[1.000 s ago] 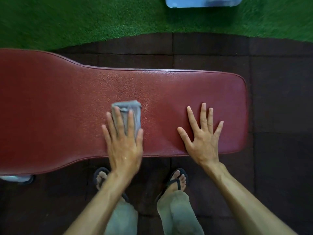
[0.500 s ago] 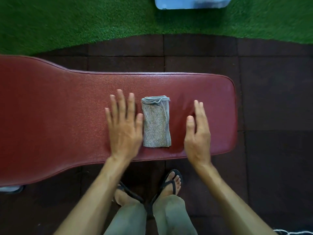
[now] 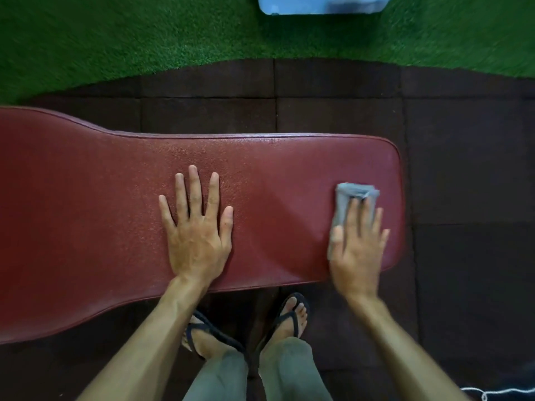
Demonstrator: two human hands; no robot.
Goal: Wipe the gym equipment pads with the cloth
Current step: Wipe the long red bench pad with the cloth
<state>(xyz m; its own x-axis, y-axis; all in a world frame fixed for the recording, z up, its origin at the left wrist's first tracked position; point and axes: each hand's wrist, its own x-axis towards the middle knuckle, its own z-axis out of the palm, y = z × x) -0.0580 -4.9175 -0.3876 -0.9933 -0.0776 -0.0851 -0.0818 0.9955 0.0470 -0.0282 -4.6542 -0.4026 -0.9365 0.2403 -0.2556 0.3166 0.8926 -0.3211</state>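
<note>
The right hand [image 3: 357, 244] presses the folded grey cloth [image 3: 351, 198] flat, fingers straight, onto the red pad [image 3: 115, 227] at about 3 o'clock, close to the rounded end. The left hand [image 3: 198, 227] rests spread and empty near the pad's middle. A stroke carried too far could push the cloth off that end onto the floor.

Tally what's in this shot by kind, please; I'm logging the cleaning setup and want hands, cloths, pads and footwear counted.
Hands: 2, the left hand flat on the pad, the right hand pressing the cloth
Cloths: 1, the grey cloth
Pads: 1, the red bench pad
Sandals: 2, left sandal, right sandal
Total: 6
</note>
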